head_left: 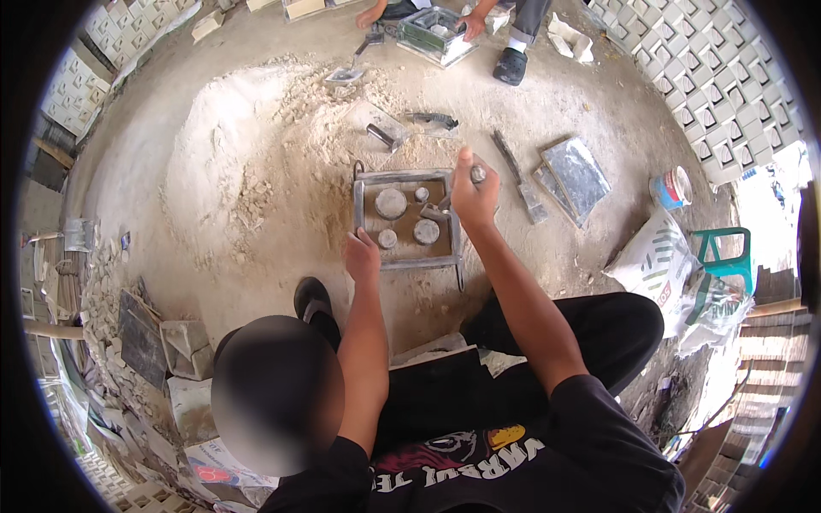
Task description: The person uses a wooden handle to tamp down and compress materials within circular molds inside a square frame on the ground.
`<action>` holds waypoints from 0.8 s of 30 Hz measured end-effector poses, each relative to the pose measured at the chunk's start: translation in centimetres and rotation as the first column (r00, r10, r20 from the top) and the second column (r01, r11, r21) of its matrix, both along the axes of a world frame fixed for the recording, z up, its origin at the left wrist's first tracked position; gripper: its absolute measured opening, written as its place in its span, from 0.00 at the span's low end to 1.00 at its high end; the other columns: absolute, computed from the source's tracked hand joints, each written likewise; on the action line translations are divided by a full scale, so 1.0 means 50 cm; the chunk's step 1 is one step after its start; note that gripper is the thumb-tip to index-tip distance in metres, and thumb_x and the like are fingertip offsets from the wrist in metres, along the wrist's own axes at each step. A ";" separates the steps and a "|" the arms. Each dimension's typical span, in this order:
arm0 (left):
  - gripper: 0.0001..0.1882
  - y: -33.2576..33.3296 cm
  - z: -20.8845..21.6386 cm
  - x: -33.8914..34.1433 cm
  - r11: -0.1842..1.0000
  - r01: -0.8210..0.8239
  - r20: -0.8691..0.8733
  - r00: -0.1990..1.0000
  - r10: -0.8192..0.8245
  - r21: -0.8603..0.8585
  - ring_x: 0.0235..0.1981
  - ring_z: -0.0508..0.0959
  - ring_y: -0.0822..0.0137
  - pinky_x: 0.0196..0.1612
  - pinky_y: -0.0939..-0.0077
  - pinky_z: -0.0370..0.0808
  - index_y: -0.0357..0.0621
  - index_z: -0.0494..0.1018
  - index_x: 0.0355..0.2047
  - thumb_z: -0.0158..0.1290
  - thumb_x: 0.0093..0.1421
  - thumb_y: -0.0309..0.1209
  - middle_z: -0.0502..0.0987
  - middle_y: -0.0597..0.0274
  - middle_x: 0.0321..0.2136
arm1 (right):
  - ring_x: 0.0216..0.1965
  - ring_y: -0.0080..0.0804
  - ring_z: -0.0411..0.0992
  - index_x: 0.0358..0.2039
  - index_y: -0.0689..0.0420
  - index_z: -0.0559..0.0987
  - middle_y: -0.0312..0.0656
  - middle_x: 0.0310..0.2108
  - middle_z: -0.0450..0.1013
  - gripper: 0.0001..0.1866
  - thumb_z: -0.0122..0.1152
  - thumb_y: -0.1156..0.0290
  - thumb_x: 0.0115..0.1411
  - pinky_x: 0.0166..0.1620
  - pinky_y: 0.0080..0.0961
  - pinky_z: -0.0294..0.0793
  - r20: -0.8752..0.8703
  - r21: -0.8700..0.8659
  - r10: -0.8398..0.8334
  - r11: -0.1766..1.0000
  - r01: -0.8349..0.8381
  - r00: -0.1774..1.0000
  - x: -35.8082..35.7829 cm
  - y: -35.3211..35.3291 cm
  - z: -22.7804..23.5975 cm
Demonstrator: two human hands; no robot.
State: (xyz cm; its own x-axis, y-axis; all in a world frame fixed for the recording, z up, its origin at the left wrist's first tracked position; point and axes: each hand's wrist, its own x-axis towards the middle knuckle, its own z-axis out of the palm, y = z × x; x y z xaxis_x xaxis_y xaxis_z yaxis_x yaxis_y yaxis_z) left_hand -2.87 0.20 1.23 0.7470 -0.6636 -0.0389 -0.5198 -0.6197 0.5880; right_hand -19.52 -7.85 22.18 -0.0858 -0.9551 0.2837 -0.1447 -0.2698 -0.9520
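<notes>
A grey rectangular moulding frame [402, 178] lies on the ground in front of me, filled with brownish sand. Several round grey discs, larger and smaller, sit in the sand, among them a large disc [391, 203]. My left hand [363, 258] is closed on the frame's left side, near its lower corner. Over the frame's right side, my right hand [475, 195] grips a short-handled tool with its thumb up. The grey working end of that tool [434, 212] reaches over the sand between the discs; its exact kind is unclear.
Pale powder is heaped in a pile [244, 128] at the left. A small trowel [382, 135], a flat brush-like tool [519, 184] and grey plates [577, 175] lie beyond and to the right. Farther off, another person's hands hold a second frame [428, 34]. A green stool [725, 248] stands at right.
</notes>
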 end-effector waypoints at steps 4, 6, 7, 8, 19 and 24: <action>0.26 0.016 0.011 -0.019 0.999 0.027 -0.091 0.996 -0.025 0.022 0.43 0.75 0.41 0.45 0.50 0.71 0.34 0.65 0.48 0.33 0.67 0.47 0.75 0.39 0.42 | 0.18 0.17 0.58 0.16 0.59 0.66 0.31 0.13 0.62 0.24 0.49 0.59 0.67 0.21 0.22 0.58 -0.126 -0.056 -0.002 0.998 -0.005 0.992 -0.027 0.016 -0.083; 0.26 0.005 0.033 -0.017 0.999 0.038 -0.154 0.988 -0.034 0.023 0.44 0.75 0.41 0.47 0.49 0.70 0.35 0.66 0.48 0.33 0.67 0.46 0.75 0.40 0.43 | 0.17 0.15 0.60 0.16 0.58 0.66 0.30 0.13 0.63 0.23 0.48 0.60 0.67 0.21 0.20 0.60 -0.160 -0.032 0.065 0.997 -0.071 0.985 -0.036 0.011 -0.082; 0.26 0.008 0.030 -0.007 0.999 0.026 -0.138 0.990 -0.020 0.040 0.45 0.75 0.41 0.47 0.49 0.70 0.35 0.66 0.48 0.33 0.67 0.46 0.74 0.40 0.43 | 0.17 0.15 0.60 0.16 0.58 0.66 0.30 0.13 0.63 0.23 0.48 0.61 0.67 0.21 0.20 0.59 -0.086 -0.058 0.058 0.996 -0.063 0.995 -0.023 0.017 -0.062; 0.25 0.011 0.025 0.004 0.998 0.013 -0.123 0.992 -0.005 0.058 0.45 0.74 0.41 0.48 0.49 0.70 0.35 0.66 0.49 0.33 0.67 0.46 0.74 0.40 0.44 | 0.17 0.15 0.60 0.16 0.58 0.66 0.31 0.14 0.64 0.23 0.48 0.61 0.67 0.21 0.19 0.59 -0.012 -0.082 0.053 0.995 -0.054 0.999 -0.008 0.023 -0.042; 0.29 0.003 0.046 0.002 0.986 0.053 -0.206 0.978 -0.020 0.159 0.47 0.74 0.41 0.49 0.50 0.70 0.36 0.62 0.55 0.33 0.67 0.48 0.74 0.40 0.45 | 0.15 0.12 0.53 0.14 0.51 0.61 0.25 0.11 0.55 0.26 0.49 0.55 0.68 0.18 0.18 0.51 0.097 0.053 -0.088 0.995 0.084 0.991 0.048 -0.025 0.027; 0.28 0.015 0.042 0.011 0.999 0.034 -0.179 0.983 -0.028 0.031 0.41 0.77 0.42 0.44 0.49 0.72 0.37 0.65 0.53 0.33 0.67 0.49 0.77 0.40 0.40 | 0.17 0.13 0.52 0.15 0.55 0.62 0.27 0.12 0.55 0.26 0.48 0.55 0.68 0.19 0.21 0.50 0.239 0.071 -0.026 0.997 0.009 0.971 0.083 -0.068 0.047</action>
State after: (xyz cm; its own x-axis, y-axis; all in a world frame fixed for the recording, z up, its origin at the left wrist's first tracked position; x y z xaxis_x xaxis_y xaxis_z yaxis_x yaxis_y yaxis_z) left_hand -2.32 0.96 3.33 0.7052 -0.6823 -0.1926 -0.4277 -0.6261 0.6520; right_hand -15.36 -11.23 24.53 -0.1598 -0.9693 0.1866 0.0856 -0.2020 -0.9756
